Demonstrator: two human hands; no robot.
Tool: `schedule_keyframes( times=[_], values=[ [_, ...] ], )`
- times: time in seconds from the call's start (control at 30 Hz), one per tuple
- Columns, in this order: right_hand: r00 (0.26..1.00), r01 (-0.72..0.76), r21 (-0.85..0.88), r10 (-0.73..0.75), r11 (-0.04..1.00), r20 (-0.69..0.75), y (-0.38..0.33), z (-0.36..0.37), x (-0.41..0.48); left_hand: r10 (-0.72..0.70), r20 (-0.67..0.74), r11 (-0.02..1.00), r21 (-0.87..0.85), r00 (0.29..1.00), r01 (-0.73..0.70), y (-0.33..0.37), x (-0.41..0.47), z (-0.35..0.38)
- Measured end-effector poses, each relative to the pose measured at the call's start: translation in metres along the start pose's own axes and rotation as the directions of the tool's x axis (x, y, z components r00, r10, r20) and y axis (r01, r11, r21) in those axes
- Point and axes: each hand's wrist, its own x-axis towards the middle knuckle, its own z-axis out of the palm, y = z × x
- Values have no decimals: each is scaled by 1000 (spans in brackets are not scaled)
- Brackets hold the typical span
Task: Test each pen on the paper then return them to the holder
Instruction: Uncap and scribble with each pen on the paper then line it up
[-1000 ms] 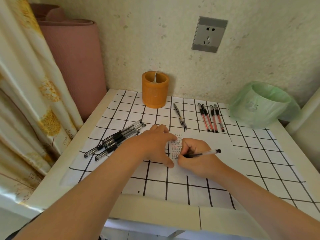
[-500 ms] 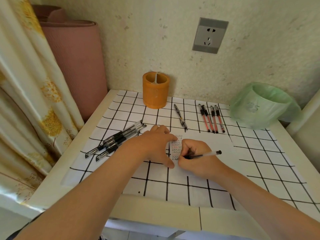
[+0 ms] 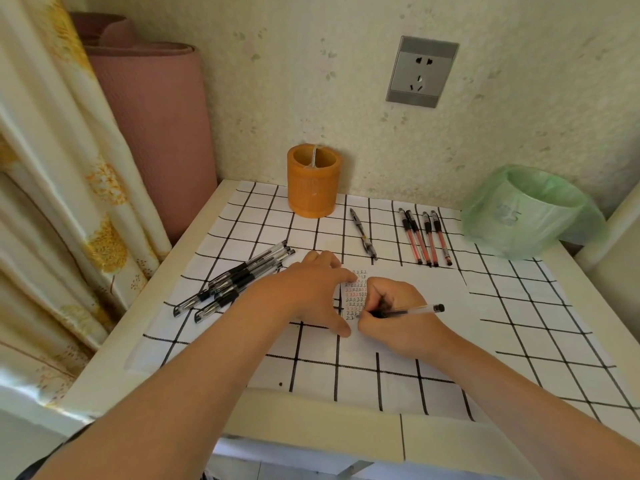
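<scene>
one pen [image 3: 417, 310] we are gripping in our right hand [image 3: 401, 329], axis crosswise, tip on paper [image 3: 420, 284]; left hand [image 3: 308, 292] is pressing flat; holder [image 3: 313, 190] is sitting beyond, left-ahead.

We take this for a room in a home: a flowered curtain [image 3: 52, 202] and a rolled pink mat [image 3: 156, 133] stand left of our left grip [image 3: 308, 292], a wall socket [image 3: 421, 71] sits in patterned wallpaper [image 3: 277, 81] beyond it, and a bag-lined bin [image 3: 526, 209] stands beyond our right grip [image 3: 398, 317].
</scene>
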Motion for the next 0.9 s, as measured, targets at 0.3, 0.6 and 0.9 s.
schedule_keyframes(
  times=[0.3,0.6,0.9],
  values=[
    [1000,12,18,-12,1000,-6,-1,0,-1,-5,-2,1000,-7,1000,5,-1,1,1],
    [1000,-20,32,20,999,-11,-1,1,-1,-2,-6,1000,-3,1000,2,-1,1,1],
    [1000,24,9,-24,1000,-12,-2,0,-1,0,1,1000,2,1000,0,0,1,0]
  ],
)
